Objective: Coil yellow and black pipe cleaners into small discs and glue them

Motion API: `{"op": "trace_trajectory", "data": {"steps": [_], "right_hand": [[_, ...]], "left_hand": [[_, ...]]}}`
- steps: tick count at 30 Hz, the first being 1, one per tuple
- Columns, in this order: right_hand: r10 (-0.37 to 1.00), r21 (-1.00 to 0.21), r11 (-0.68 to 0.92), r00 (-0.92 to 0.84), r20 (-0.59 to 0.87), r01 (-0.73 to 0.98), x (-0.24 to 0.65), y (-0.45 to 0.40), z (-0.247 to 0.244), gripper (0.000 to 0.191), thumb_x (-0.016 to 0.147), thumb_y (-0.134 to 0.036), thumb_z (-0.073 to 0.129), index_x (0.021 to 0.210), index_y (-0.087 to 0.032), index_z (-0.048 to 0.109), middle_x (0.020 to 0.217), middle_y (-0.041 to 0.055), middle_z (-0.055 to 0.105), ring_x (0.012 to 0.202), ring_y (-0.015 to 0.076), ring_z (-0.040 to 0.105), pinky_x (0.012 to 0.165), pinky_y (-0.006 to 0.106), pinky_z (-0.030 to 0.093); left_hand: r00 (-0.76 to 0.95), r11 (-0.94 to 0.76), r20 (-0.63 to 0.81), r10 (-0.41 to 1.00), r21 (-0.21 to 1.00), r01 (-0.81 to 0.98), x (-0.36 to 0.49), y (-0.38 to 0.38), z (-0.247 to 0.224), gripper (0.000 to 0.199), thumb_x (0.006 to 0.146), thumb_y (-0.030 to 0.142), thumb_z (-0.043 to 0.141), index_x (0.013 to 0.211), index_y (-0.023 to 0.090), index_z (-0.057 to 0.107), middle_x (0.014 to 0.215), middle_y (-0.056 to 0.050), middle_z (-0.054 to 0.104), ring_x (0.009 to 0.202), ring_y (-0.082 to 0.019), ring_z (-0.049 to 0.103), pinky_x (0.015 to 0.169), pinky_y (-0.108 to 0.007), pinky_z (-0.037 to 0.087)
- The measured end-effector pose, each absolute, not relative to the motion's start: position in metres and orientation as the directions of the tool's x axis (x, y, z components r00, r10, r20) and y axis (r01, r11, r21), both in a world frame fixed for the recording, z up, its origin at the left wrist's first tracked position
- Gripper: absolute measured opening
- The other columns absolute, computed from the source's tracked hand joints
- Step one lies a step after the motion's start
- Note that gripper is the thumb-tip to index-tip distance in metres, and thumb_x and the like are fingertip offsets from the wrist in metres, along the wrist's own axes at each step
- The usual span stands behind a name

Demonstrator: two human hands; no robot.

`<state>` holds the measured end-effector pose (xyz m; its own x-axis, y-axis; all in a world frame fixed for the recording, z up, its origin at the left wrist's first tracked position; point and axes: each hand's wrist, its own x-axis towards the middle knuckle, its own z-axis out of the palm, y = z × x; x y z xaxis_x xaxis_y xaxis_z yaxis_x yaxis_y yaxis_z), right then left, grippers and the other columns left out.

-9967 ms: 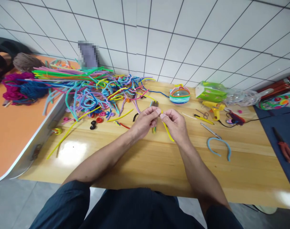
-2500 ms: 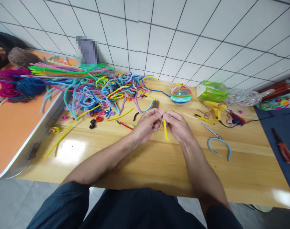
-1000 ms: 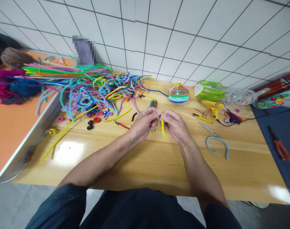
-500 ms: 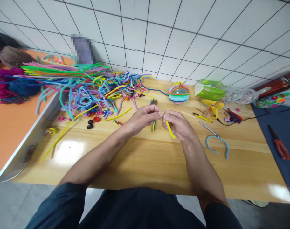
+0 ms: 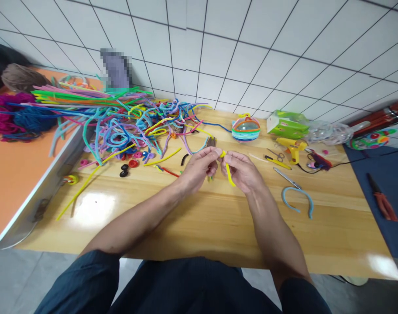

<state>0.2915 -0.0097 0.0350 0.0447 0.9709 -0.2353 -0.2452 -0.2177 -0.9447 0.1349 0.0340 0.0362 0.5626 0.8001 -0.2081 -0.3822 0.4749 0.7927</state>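
Observation:
Both hands meet over the middle of the wooden table. My left hand [image 5: 202, 168] pinches the small coiled end of a yellow pipe cleaner [image 5: 230, 175] between thumb and forefinger. Close beside it on the right, my right hand [image 5: 242, 171] is closed on the same piece, whose straight tail hangs down below the fingers. Behind my left hand lies a pair of pliers [image 5: 211, 141], its lower part hidden by the fingers. A red pipe cleaner piece [image 5: 170, 172] and a short black piece [image 5: 184, 159] lie to the left.
A tangled heap of coloured pipe cleaners [image 5: 120, 126] covers the back left. Toward the back right are a striped ball [image 5: 245, 129], a green package [image 5: 288, 124], a yellow glue gun [image 5: 293, 149] and scissors [image 5: 278, 154]. A blue curved piece [image 5: 308, 197] lies right of my forearm.
The yellow piece now shows a small coil between my fingertips, and its tail hangs more steeply. My left hand has turned slightly and moved a little down, uncovering the black piece.

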Motion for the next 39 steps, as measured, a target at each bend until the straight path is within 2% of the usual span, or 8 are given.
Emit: {"op": "trace_trajectory", "data": {"steps": [4,9,15,22,24,31,35,39], "right_hand": [[0.966,-0.935,-0.258,-0.076,-0.247,-0.244,0.304,-0.011,0.042,0.044,0.074,-0.052,0.090,0.063,-0.020,0.061,0.054,-0.0048,0.053,0.047,0.0085,0.045,0.049,0.025,0.031],[0.965,-0.944,-0.260,-0.075,-0.250,-0.202,0.304,-0.012,0.041,0.045,0.072,-0.054,0.092,0.064,-0.020,0.063,0.056,-0.0045,0.054,0.050,0.0088,0.045,0.051,0.025,0.032],[0.977,-0.958,-0.210,-0.013,-0.211,-0.198,0.295,-0.011,0.036,0.053,0.069,-0.063,0.096,0.067,-0.020,0.063,0.060,-0.0049,0.055,0.053,0.0086,0.045,0.052,0.025,0.033],[0.981,-0.960,-0.180,0.032,-0.192,-0.216,0.281,-0.009,0.032,0.055,0.070,-0.065,0.095,0.069,-0.021,0.063,0.059,-0.0056,0.054,0.053,0.0084,0.044,0.052,0.023,0.034],[0.977,-0.952,-0.201,0.030,-0.213,-0.233,0.284,-0.010,0.034,0.053,0.070,-0.062,0.096,0.069,-0.021,0.063,0.060,-0.0055,0.054,0.053,0.0081,0.045,0.051,0.023,0.034],[0.970,-0.938,-0.240,-0.086,-0.226,-0.249,0.303,-0.012,0.044,0.044,0.074,-0.052,0.091,0.064,-0.020,0.063,0.057,-0.0042,0.054,0.050,0.0090,0.047,0.050,0.025,0.033],[0.969,-0.945,-0.248,-0.071,-0.238,-0.213,0.302,-0.013,0.044,0.044,0.075,-0.053,0.091,0.064,-0.020,0.063,0.058,-0.0039,0.054,0.051,0.0092,0.044,0.050,0.025,0.031],[0.980,-0.965,-0.197,-0.021,-0.196,-0.171,0.295,-0.012,0.040,0.048,0.074,-0.058,0.092,0.066,-0.021,0.063,0.060,-0.0040,0.054,0.054,0.0098,0.045,0.053,0.026,0.035]], "left_hand": [[0.646,0.348,-0.116,0.754,0.905,-0.244,0.126,0.049,0.042,0.044,0.072,0.051,0.095,0.083,0.016,0.071,0.061,0.006,0.055,0.051,-0.005,0.042,0.049,-0.020,0.027],[0.667,0.317,-0.103,0.738,0.925,-0.208,0.121,0.052,0.045,0.046,0.071,0.052,0.096,0.081,0.016,0.070,0.061,0.006,0.052,0.052,-0.005,0.039,0.048,-0.021,0.025],[0.578,0.434,-0.173,0.797,0.830,-0.350,0.131,0.039,0.040,0.054,0.065,0.054,0.101,0.077,0.015,0.065,0.055,0.009,0.047,0.046,-0.003,0.033,0.046,-0.019,0.024],[0.522,0.568,-0.305,0.796,0.673,-0.474,0.138,0.025,0.039,0.034,0.081,0.036,0.092,0.082,0.017,0.064,0.057,0.008,0.050,0.045,-0.004,0.031,0.044,-0.017,0.024],[0.539,0.561,-0.288,0.792,0.692,-0.453,0.138,0.028,0.039,0.034,0.080,0.037,0.091,0.083,0.017,0.064,0.059,0.008,0.051,0.044,-0.004,0.034,0.044,-0.017,0.024],[0.670,0.384,-0.138,0.729,0.893,-0.233,0.123,0.051,0.047,0.042,0.071,0.046,0.097,0.082,0.015,0.071,0.061,0.006,0.053,0.050,-0.005,0.039,0.048,-0.020,0.025],[0.677,0.362,-0.135,0.724,0.909,-0.206,0.120,0.053,0.050,0.045,0.068,0.047,0.099,0.080,0.015,0.070,0.060,0.007,0.051,0.050,-0.004,0.036,0.047,-0.021,0.023],[0.614,0.422,-0.168,0.771,0.857,-0.296,0.127,0.044,0.048,0.050,0.065,0.049,0.101,0.076,0.016,0.065,0.058,0.008,0.048,0.049,-0.004,0.034,0.047,-0.020,0.024]]}}
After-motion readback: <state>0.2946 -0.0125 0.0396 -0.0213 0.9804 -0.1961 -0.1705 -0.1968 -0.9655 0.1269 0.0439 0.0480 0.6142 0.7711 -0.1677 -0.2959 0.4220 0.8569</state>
